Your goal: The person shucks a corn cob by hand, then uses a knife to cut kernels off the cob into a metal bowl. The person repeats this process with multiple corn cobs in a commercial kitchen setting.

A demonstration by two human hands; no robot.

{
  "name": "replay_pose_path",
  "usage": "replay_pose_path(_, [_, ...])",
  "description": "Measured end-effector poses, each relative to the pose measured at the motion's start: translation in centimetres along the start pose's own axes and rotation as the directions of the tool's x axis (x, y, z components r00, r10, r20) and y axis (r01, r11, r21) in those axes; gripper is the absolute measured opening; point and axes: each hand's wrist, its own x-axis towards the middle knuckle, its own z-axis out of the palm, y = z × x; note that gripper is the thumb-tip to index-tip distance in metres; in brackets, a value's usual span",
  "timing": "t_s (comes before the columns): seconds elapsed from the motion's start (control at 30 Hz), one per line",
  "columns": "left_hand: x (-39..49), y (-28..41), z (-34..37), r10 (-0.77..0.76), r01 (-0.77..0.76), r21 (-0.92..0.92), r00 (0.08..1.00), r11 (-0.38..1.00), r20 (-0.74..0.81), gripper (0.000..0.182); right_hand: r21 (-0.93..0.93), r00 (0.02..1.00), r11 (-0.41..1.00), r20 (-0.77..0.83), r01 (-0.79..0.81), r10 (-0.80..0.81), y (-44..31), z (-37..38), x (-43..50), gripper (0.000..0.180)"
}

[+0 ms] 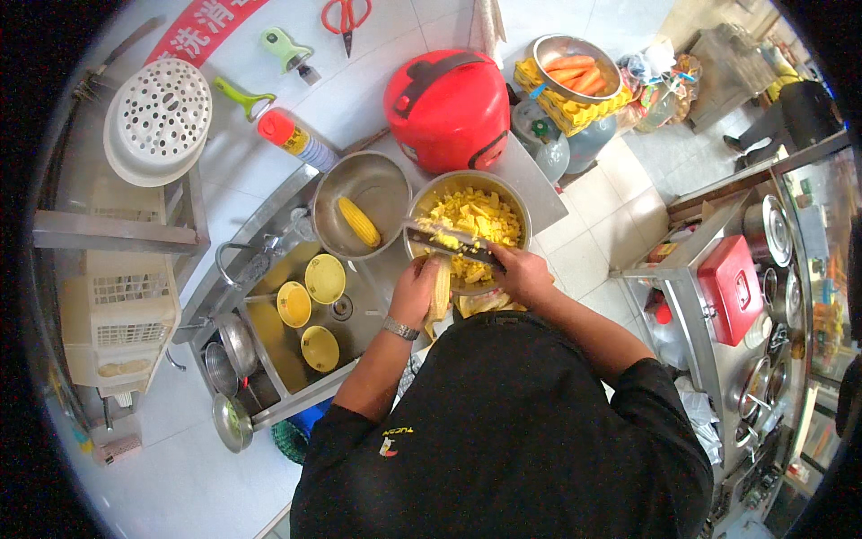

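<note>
My left hand [412, 294] grips a corn cob [440, 290], its side pale where kernels are gone. My right hand [526, 273] is shut on the handle end of a knife [465, 246], whose broad blade lies across the cob's upper end with bits of corn on it. Under the knife, a round steel pot [524, 202] holds many cut yellow kernels [481, 212]. Beside it on the left, a metal bowl [330, 185] contains one whole yellow corn cob [359, 222].
A red rice cooker [448, 111] stands behind the pot. At left is a steel sink [363, 296] with several yellow bowls [325, 278]. A basin of carrots [579, 50] rests on yellow egg trays [572, 114]. Another person [798, 114] is at far right.
</note>
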Motion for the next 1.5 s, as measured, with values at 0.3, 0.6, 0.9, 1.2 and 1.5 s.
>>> replay_pose_path(0.3, [1.0, -1.0, 0.4, 0.098, -0.101, -0.062, 0.994, 0.993, -0.042, 0.037, -0.066, 0.998, 0.997, 0.062, 0.028, -0.024, -0.6, 0.7, 0.7, 0.054])
replay_pose_path(0.6, [0.9, -0.8, -1.8, -0.027, 0.032, -0.128, 0.999, 0.991, 0.039, 0.043, 0.021, 0.966, 0.969, 0.09, -0.245, 0.242, 1.7, -0.1, 0.4, 0.027])
replay_pose_path(0.9, [7.1, -4.0, -2.4, -0.085, 0.09, -0.482, 0.996, 0.871, 0.032, 0.034, 0.249, 0.995, 0.967, -0.065, -0.051, 0.069, -2.0, -1.5, -0.5, 0.04])
replay_pose_path(1.2, [8.0, -1.1, 0.4, -0.117, 0.109, -0.444, 0.993, 0.889, 0.009, 0.051, 0.042, 0.927, 0.933, -0.141, 0.358, -0.349, -3.1, -3.2, -1.7, 0.054])
replay_pose_path(1.5, [6.3, 0.2, 2.2, -0.118, 0.065, -0.553, 0.991, 0.831, -0.061, 0.04, 0.018, 0.935, 0.942, -0.128, 0.336, -0.331, -3.1, -3.0, -1.8, 0.054])
